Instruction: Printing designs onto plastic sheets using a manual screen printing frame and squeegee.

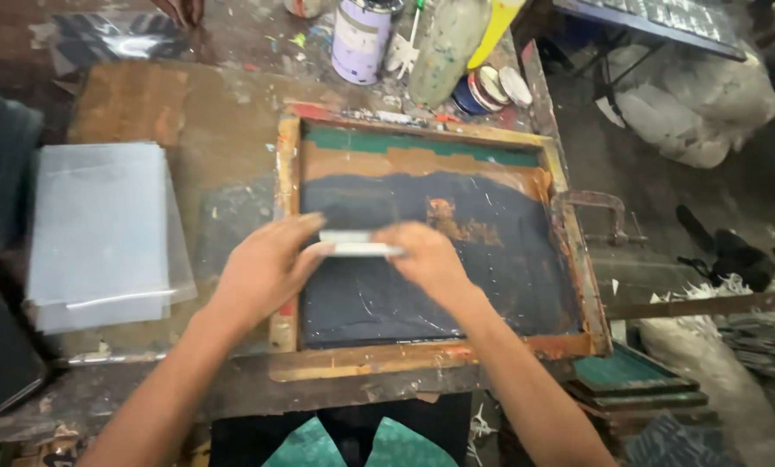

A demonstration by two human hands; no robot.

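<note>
A wooden-framed printing screen (573,259) lies flat on a stained worktable, its mesh covered in dark ink. Both my hands grip a short pale squeegee (357,243) held across the mesh near the frame's left side. My left hand (271,264) holds its left end, overlapping the frame's left rail. My right hand (426,255) holds its right end over the ink. A green taped strip (405,143) runs along the top of the screen.
A stack of clear plastic sheets (102,233) lies left of the frame. Paint cans (361,39), a bottle and lids (491,86) crowd the table's far edge. A metal clamp (599,216) sits at the frame's right rail. Spare screens (634,380) and white bags lie on the floor at right.
</note>
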